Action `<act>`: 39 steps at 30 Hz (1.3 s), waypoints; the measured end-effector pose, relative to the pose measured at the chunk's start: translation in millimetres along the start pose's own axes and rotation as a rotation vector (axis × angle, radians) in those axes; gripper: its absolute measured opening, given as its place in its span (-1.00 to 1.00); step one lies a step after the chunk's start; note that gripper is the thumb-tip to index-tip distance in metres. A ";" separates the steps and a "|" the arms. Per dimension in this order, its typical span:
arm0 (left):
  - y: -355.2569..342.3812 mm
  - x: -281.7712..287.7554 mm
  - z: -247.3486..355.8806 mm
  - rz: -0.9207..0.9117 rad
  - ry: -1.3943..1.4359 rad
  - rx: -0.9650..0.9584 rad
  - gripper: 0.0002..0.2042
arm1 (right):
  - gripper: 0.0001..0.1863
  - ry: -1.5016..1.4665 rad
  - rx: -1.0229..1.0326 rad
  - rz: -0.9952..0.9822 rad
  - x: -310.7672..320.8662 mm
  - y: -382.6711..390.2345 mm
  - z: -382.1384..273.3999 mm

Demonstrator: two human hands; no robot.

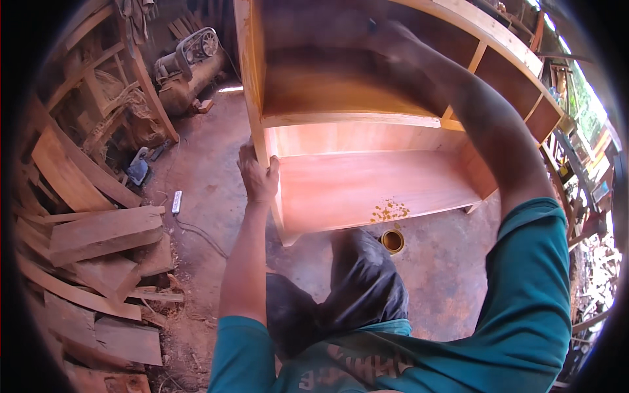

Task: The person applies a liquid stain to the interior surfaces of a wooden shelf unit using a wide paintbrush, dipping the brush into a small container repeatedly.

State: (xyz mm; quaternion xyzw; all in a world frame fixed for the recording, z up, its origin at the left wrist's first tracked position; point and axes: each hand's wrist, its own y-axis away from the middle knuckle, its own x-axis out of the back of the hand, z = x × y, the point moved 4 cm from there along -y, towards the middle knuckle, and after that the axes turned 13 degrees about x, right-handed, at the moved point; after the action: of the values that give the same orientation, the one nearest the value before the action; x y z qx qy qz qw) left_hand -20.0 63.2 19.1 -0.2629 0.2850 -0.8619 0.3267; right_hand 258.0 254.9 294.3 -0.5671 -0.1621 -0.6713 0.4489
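My left hand (257, 171) grips the left upright side (255, 78) of a wooden cabinet, fingers wrapped around its edge. My right arm reaches up into the upper compartment (341, 98), whose wood looks yellow-brown; my right hand (386, 39) is blurred there, with a small dark blue spot by its fingers, and what it holds is unclear. Below, the lower shelf (354, 183) is pale pinkish wood, with yellow drips near its front edge. A round can (392, 241) of brown liquid stands on the floor under that edge, beside my knee.
Stacked boards and offcuts (105, 236) fill the left side. An air compressor (190, 78) stands at the back left. A white power strip (177, 202) and cable lie on the floor (200, 164). More timber and clutter (590, 216) line the right, by a bright opening.
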 end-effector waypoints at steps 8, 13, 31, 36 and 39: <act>1.2 12.5 -6.0 -0.022 -0.038 -0.020 -0.53 | -0.77 -0.042 -0.212 -0.153 44.9 103.9 -63.7; -2.8 7.5 -2.5 -0.041 -0.028 -0.012 -0.59 | -0.81 0.348 0.046 -0.015 75.2 146.1 -58.6; -1.8 20.6 -16.7 -0.038 0.137 0.084 -0.60 | -0.77 -0.908 -0.385 0.992 -79.7 252.8 -229.1; 3.2 16.3 -18.5 -0.031 0.125 0.073 -0.60 | -0.85 -0.322 -0.656 1.186 -41.2 274.1 -224.0; -0.8 4.4 -16.0 -0.072 0.210 0.073 -0.57 | -0.83 -0.544 -0.296 0.882 -43.3 187.4 -290.6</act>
State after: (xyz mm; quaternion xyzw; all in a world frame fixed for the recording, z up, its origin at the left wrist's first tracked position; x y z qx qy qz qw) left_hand -33.4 65.7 9.7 -0.1694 0.2765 -0.9056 0.2733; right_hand 224.5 -40.1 111.9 -0.7921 0.0774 -0.2634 0.5452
